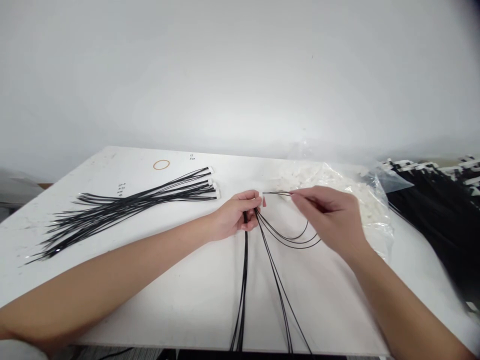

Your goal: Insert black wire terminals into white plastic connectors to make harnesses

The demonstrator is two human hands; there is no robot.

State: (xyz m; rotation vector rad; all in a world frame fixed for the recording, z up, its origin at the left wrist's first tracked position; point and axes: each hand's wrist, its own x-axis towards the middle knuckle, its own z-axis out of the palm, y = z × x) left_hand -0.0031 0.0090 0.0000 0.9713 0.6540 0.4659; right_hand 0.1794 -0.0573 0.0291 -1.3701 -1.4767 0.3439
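Near the middle of the table, my left hand is closed around a bundle of thin black wires that hang down to the table's front edge. A small whitish piece, perhaps a connector, shows at its fingertips; most of it is hidden. My right hand pinches a few black wires, their free ends pointing left at the left fingertips. These wires loop back below toward my left hand. To the left lie black wire harnesses with white connectors at their right ends.
A clear plastic bag of small white parts lies behind my right hand. A large pile of black wires with white connectors is at the far right. A tan rubber band and handwritten marks are on the white table. A wall stands behind.
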